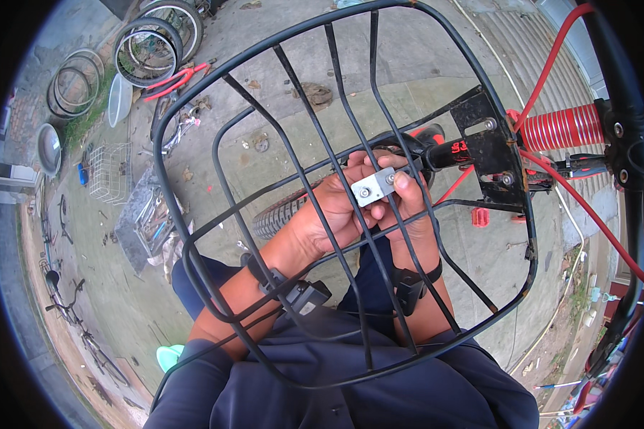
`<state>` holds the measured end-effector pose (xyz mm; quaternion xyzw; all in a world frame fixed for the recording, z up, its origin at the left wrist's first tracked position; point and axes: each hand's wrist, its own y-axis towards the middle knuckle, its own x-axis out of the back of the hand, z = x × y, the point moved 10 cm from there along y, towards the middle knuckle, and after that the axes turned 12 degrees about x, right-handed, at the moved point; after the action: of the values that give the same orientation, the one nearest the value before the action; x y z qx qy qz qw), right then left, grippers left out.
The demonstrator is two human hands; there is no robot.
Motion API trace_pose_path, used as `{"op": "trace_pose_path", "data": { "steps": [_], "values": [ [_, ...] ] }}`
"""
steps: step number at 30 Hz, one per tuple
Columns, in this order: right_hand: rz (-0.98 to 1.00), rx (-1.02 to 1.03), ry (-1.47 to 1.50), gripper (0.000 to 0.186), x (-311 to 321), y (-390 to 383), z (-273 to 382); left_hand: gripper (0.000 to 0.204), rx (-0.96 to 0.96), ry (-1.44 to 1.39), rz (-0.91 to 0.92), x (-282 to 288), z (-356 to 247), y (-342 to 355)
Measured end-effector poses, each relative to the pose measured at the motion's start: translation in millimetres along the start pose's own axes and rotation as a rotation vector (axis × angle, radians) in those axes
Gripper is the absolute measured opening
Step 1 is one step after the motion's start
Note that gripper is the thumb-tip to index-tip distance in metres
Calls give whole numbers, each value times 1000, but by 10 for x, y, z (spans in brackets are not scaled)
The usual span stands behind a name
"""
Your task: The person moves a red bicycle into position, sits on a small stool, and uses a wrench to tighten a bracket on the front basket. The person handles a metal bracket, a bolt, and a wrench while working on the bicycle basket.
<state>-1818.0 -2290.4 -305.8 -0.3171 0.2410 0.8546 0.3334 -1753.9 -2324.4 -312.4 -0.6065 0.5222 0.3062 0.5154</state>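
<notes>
A black wire bicycle basket (472, 334) fills the middle of the view, its bars crossing in front of my forearms. At its centre is a small light-grey metal plate (378, 186) with two bolts, lying against the bars. My left hand (330, 198) closes around the plate from the left, its fingers partly hidden behind the bars and plate. From the right, my right hand (412, 213) pinches the plate's edge, the thumb beside the upper bolt. A black bracket (497, 175) joins the basket to the bicycle's front end.
Beyond the basket show a knobbly tyre (283, 216) and, at right, a red spring (562, 129) and red cables (587, 213). Tools (150, 218) lie on a sheet at left. Several wheels (147, 53), a white wire basket (111, 174) and another bicycle (86, 332) are farther off.
</notes>
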Motion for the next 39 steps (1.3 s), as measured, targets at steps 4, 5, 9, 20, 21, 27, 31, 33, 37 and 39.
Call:
{"op": "trace_pose_path", "data": {
  "steps": [4,5,9,20,21,27,31,33,37,39],
  "values": [
    [-3,-7,-22,35,0,-1,17,13,10,-1,14,-4,2,15],
    [2,-5,-16,35,-8,5,16,12,8,0,3,3,4,15],
    [11,2,-12,35,-21,19,1,12,26,-37,16,-15,39,12],
    [19,-14,1,30,-30,25,-16,27,-5,55,55,107,38,77],
    [22,-11,10,30,-25,20,-18,27,3,43,51,116,49,78],
    [53,-5,120,29,-28,7,-34,27,43,37,55,122,57,69],
    [40,-5,78,29,3,8,-27,30,-13,94,11,149,15,76],
    [57,15,77,30,-16,16,-21,33,-38,175,-6,129,-19,69],
    [66,30,95,30,-22,24,-30,14,-26,116,-20,83,-40,60],
    [51,2,88,30,-2,14,-45,3,-26,65,-46,88,-49,58]
  ]
}}
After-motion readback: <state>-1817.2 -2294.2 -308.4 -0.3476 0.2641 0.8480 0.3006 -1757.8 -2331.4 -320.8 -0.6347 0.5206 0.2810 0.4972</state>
